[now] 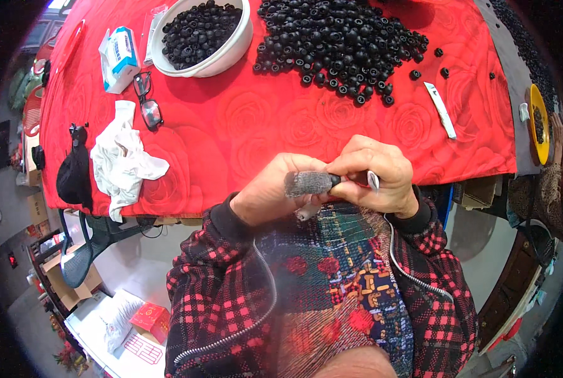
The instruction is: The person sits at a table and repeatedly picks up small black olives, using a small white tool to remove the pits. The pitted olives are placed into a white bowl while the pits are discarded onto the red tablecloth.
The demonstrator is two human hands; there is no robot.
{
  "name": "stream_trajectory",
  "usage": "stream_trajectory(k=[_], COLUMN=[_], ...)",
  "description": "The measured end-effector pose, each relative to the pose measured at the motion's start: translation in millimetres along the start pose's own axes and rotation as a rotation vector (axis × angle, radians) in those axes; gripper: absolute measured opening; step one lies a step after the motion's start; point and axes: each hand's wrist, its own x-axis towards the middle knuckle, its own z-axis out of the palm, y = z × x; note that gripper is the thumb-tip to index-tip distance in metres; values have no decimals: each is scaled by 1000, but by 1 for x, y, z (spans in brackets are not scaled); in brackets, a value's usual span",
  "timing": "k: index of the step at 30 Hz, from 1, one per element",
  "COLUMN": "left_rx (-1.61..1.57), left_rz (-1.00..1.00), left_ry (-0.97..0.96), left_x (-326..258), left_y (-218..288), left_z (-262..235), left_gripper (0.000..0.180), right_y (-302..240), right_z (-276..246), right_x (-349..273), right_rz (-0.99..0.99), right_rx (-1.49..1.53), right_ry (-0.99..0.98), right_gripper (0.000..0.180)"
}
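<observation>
Small black part (pixel 335 180): held in front of our chest, just off the worktop's near edge, where both hands meet, probably so we can look straight down at it. Right hand (pixel 382 176): fingers pinch the part, and a white, flat-ended piece (pixel 373 181) sticks out of the same grip, seemingly kept there so we needn't put it down. Left hand (pixel 259 194): curled in close, with a grey fuzzy sleeve (pixel 306 184), apparently over a finger, pointing at the part; likely padding or protection. Can't tell whether the left fingers pinch the part too.

Further out, on the red-covered worktop (pixel 243 120): a big heap of black parts (pixel 338 44) ahead, within easy reach, and a white bowl (pixel 228 66) of similar parts left of it, its wall presumably keeping them from rolling. A white slim tool (pixel 441 110) lies right, apart from the heap. Glasses (pixel 151 113), crumpled white cloth (pixel 124 164) and blue-and-white pack (pixel 122 53) sit left, out of our hands' way.
</observation>
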Motion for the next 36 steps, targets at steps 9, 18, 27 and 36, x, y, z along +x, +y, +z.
stream_trajectory(k=[9, 18, 27, 36], left_rx=[-268, -271, -238, -7], left_rz=[188, 264, 415, 481], left_ry=[160, 161, 269, 265], left_x=[2, -1, 8, 5], left_y=[-3, 5, 3, 4], left_z=[19, 30, 22, 17], left_gripper=[21, 24, 22, 21], right_y=[3, 2, 4, -12], right_z=[4, -2, 0, -11], right_x=[-4, -5, -10, 1], right_rz=[-206, -336, -347, 304], right_rx=[-213, -270, -394, -29], right_ry=[167, 146, -3, 31], right_gripper=[31, 44, 35, 19])
